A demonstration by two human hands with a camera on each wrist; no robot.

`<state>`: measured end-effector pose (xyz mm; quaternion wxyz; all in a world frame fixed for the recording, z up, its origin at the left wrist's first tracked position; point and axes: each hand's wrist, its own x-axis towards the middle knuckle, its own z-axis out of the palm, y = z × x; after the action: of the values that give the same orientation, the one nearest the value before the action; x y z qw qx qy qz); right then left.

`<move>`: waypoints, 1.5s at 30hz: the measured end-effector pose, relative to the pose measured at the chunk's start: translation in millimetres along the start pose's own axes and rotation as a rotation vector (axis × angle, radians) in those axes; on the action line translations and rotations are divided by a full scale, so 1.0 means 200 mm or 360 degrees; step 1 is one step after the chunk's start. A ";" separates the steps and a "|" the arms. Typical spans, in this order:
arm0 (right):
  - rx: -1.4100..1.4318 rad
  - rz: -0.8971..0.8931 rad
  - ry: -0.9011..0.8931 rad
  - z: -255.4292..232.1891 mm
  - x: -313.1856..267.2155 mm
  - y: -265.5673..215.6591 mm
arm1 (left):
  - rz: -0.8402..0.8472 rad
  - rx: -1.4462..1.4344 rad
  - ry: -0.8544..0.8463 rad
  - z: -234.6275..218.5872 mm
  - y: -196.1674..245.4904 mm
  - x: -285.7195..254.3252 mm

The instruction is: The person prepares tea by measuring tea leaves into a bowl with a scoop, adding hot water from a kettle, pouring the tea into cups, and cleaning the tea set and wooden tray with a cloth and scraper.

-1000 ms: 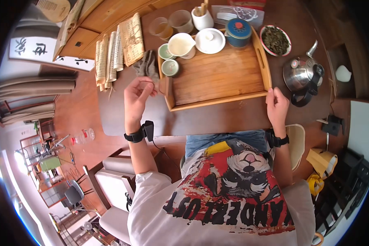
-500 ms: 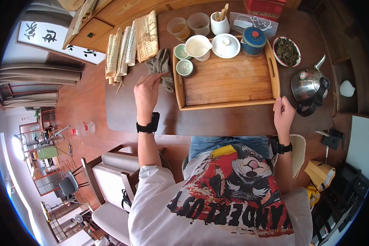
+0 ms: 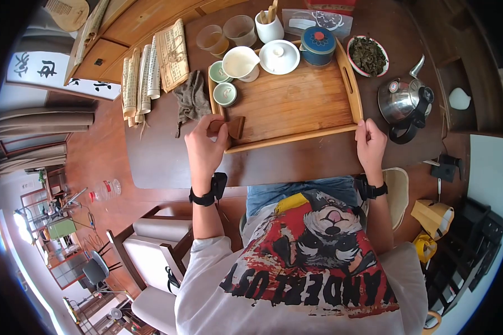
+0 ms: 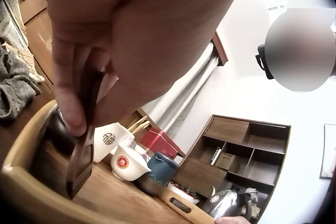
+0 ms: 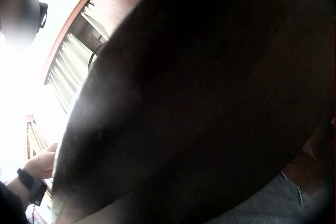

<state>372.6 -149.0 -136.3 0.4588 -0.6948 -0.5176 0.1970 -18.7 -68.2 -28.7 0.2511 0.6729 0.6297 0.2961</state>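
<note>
My left hand (image 3: 205,146) pinches a flat dark-brown wooden piece (image 3: 236,128) with a flared end, over the left front corner of the wooden tray (image 3: 290,144). In the left wrist view, this wooden piece (image 4: 81,166) points down from between thumb and fingers, a recess in its face. At the tray's right front corner, my right hand (image 3: 371,144) grips the edge with thumb and curled fingers. Along the tray's back and left stand two green cups (image 3: 225,94), a white pitcher (image 3: 241,62), a white lidded bowl (image 3: 279,57) and a blue pot (image 3: 318,46).
A grey cloth (image 3: 191,96) and paper scrolls (image 3: 145,78) lie left of the tray. Right of it are a bowl of tea leaves (image 3: 368,57) and a steel kettle (image 3: 399,103). Glass cups (image 3: 212,40) and a white utensil holder (image 3: 269,28) stand behind. Dark blur fills the right wrist view.
My left hand has swung away from the tray toward the grey cloth, then back over the tray's left front corner, where the wooden piece now shows broadside. My right hand stays at its corner.
</note>
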 end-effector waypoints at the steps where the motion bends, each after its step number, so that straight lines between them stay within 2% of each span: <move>1: -0.0011 -0.0023 -0.0005 0.00 0.00 0.00 | -0.0005 0.0040 0.0030 0.00 -0.03 -0.01; 6: 0.0001 -0.0017 -0.0005 0.00 0.00 -0.01 | -0.0112 0.0050 0.0067 0.01 -0.10 -0.05; 11: -0.0004 -0.0001 -0.0010 0.00 0.00 -0.01 | -0.0367 -0.0081 0.0022 0.06 -0.05 -0.06; 21: -0.0009 -0.0045 0.0032 0.00 0.01 -0.03 | -0.0430 -0.0245 0.0119 0.11 -0.06 -0.09; 27: -0.0012 -0.0026 0.0026 0.00 0.00 -0.04 | -0.0432 -0.0403 -0.0008 0.20 0.02 -0.10; 33: -0.0020 -0.0013 0.0012 -0.01 0.01 -0.05 | -0.0446 -0.0662 -0.0250 0.42 0.15 -0.07; 45: -0.0071 -0.0021 -0.0005 -0.03 0.01 -0.09 | -0.0380 -0.0685 -0.0489 0.72 0.42 0.01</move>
<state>367.8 -148.4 -118.2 0.4437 -0.7011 -0.5272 0.1835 141.8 -68.3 -69.4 0.5136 0.5622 0.5818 0.2856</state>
